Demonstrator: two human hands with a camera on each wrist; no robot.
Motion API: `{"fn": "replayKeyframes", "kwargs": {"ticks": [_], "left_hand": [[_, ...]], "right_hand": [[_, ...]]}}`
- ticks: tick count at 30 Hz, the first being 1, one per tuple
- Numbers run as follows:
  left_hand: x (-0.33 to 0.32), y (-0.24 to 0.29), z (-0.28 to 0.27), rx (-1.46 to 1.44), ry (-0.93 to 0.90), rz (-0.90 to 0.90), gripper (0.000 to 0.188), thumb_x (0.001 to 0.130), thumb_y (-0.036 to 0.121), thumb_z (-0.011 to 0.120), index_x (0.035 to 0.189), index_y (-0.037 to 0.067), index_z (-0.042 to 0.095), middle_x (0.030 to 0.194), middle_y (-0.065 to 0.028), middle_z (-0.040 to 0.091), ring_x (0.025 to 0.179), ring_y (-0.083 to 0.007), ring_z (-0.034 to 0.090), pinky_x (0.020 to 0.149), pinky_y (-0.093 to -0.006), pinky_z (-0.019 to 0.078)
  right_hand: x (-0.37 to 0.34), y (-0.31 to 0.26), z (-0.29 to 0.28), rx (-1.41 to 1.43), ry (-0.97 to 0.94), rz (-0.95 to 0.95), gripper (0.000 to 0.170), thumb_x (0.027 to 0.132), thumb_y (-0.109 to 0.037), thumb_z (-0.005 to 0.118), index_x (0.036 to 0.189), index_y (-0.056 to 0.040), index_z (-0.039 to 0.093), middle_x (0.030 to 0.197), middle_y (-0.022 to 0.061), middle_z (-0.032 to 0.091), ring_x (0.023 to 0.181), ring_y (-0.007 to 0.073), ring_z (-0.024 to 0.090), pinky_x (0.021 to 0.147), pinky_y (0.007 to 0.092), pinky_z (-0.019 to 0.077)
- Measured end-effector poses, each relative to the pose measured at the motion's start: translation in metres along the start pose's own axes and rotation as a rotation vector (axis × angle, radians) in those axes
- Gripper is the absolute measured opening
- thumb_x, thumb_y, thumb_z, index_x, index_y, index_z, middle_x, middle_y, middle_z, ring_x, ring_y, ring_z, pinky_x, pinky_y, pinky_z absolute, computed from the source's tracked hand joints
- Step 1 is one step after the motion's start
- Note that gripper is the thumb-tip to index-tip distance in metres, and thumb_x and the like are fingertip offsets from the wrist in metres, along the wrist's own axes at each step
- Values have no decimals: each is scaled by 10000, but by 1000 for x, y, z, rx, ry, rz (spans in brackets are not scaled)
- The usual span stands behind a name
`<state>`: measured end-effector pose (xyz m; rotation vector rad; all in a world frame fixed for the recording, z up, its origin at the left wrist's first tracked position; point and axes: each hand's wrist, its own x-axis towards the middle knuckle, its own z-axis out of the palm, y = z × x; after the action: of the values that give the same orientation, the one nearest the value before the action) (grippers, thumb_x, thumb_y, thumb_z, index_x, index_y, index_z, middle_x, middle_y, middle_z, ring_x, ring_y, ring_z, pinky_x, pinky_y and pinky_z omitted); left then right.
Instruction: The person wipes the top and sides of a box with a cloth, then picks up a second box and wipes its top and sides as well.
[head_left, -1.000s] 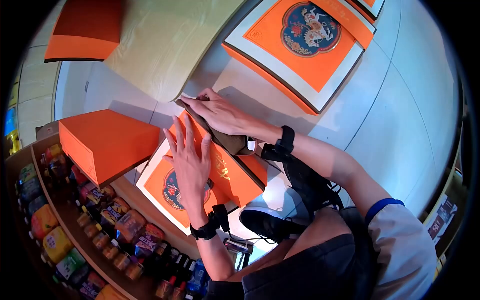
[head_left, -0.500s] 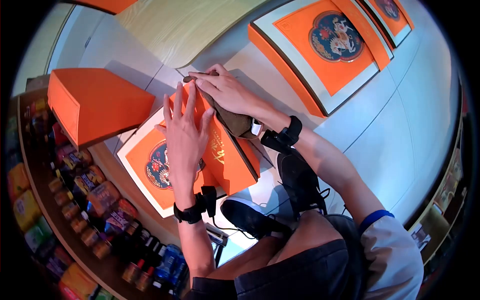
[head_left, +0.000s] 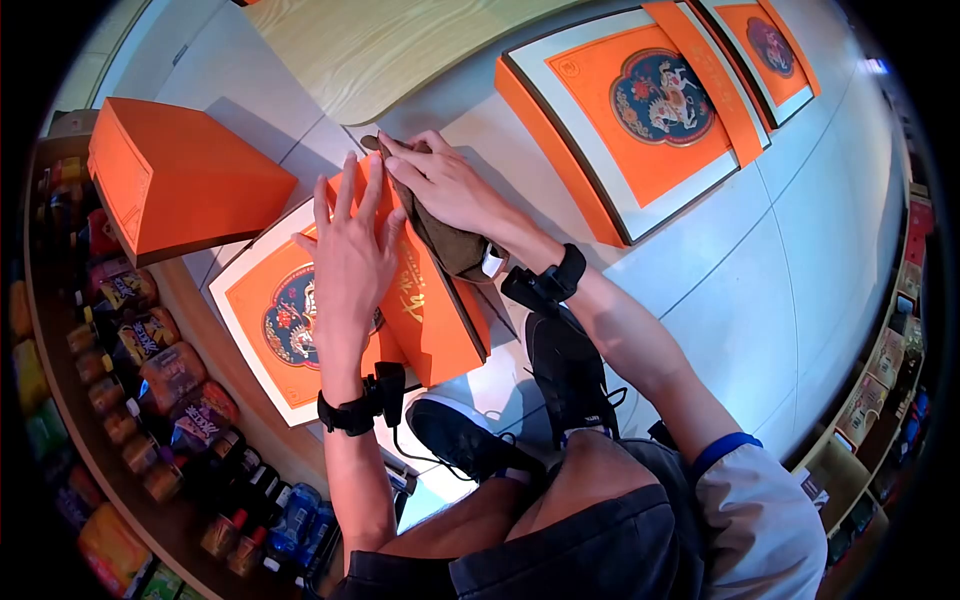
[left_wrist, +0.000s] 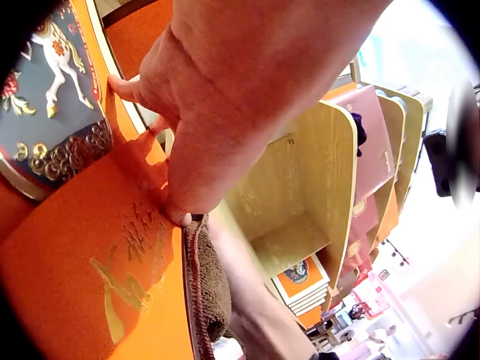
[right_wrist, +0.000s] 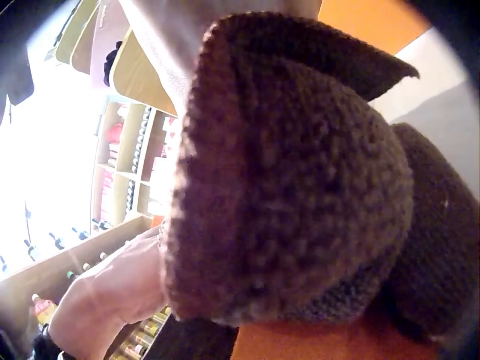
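Note:
An orange and white gift box (head_left: 450,345) with gold lettering and a dark horse medallion lies tilted before the person. On its top rests the left hand (head_left: 350,262), fingers spread and straight, fingertips near the far edge. The right hand (head_left: 447,188) grips a brown towel (head_left: 452,246) along the box's right side, close to its far corner. A white label shows at the towel's near end. In the right wrist view, the towel (right_wrist: 300,172) fills the middle and hides the right fingers. In the left wrist view, the towel (left_wrist: 214,285) lies along the box's dark edge.
An orange box (head_left: 185,185) stands at the left, by a shelf (head_left: 60,400) of bottles and snack packs. Two more horse-medallion gift boxes (head_left: 640,205) lie on the tiled floor at upper right. A pale wooden surface (head_left: 360,50) is ahead; shoes (head_left: 460,435) are close below.
The head view has shifted, so the box and hands appear further left and higher. The right hand keeps its grip on the towel by the box's far corner; the left hand stays spread on top.

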<state>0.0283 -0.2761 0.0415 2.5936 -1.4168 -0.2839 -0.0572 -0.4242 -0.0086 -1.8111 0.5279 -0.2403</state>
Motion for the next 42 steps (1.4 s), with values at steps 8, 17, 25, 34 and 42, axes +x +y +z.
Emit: {"fn": "replayKeyframes", "kwargs": {"ticks": [8,17,25,34,42], "left_hand": [[-1,-1,6,26,13,-8,565,1052,392,523,1583,269,378,1662,-63,295,1513,-424,258,1006,-863,272],[-1,-2,9,11,29,7,572,1052,383,526,1588,265,367,1661,-64,300,1506,-428,272,991,-861,290],[-3,3,9,20,2,-25,516,1094,339,429,1598,271,344,1679,-46,259,1522,-429,234,1005,-872,241],[-8,6,16,28,-61,-109,530,1118,368,319,1635,280,241,1719,-12,129,1570,-397,64,1070,-850,36],[-8,4,16,-39,-84,-105,541,1118,404,301,1641,285,222,1728,-30,82,1574,-400,16,1072,-834,-39]], "right_hand": [[-8,3,-1,-37,-11,-18,549,1054,-381,442,1488,-49,497,1214,236,550,1196,358,548,1036,419,452],[-26,-6,-7,-38,-67,-18,528,1058,-318,453,1469,13,477,1191,233,573,1233,342,516,1023,436,456],[-27,1,-4,-41,-68,-40,535,1075,-358,446,1515,-55,461,1227,195,508,1159,360,560,1030,405,434],[-42,-11,-8,-84,-87,18,554,1062,-344,448,1471,29,466,1268,256,540,1260,383,507,1038,438,448],[-46,-6,-5,-76,-81,-1,545,1069,-353,442,1478,6,473,1262,240,520,1223,374,529,1032,436,447]]}}
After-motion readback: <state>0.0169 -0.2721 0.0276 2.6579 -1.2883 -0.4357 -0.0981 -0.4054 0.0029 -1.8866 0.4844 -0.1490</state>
